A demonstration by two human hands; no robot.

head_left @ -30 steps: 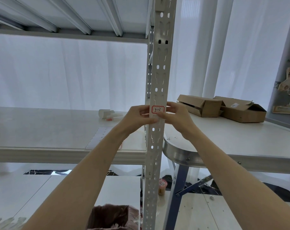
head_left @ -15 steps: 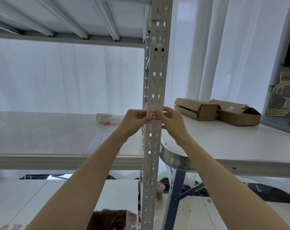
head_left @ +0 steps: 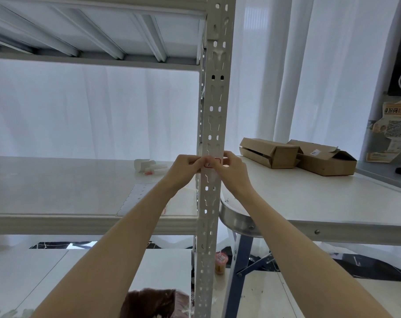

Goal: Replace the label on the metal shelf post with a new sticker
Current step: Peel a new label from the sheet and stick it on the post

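White curtains hang behind the metal shelf post, where both hands meet at its face, the left hand and right hand seemingly pinching the red-bordered sticker to square and press it flat.

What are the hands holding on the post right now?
Both hands, left hand and right hand, pinch the red-bordered sticker against the post, mostly covering it.
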